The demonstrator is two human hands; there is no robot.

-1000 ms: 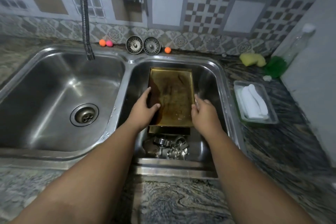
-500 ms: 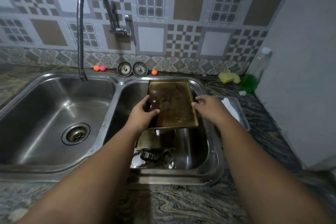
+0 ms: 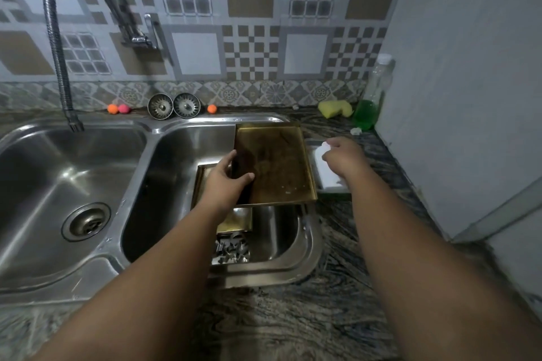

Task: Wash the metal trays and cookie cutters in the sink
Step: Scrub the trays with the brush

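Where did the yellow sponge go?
The yellow sponge sits on the counter at the back right, against the tiled wall, just left of the green soap bottle.

the left basin (image 3: 44, 179) lies open from above, with only the hanging faucet hose (image 3: 54, 47) reaching down over its back edge. the right basin (image 3: 164, 184) is crowded: a gold tray (image 3: 278, 167) held by the left hand (image 3: 225, 184) spans its right half, a second tray (image 3: 234, 221) and a heap of cookie cutters (image 3: 231, 250) cover the floor beneath, leaving free room only along its left wall. the right hand (image 3: 341, 155) hovers over the soap dish (image 3: 328, 182), while the front counter (image 3: 293, 325) is open.
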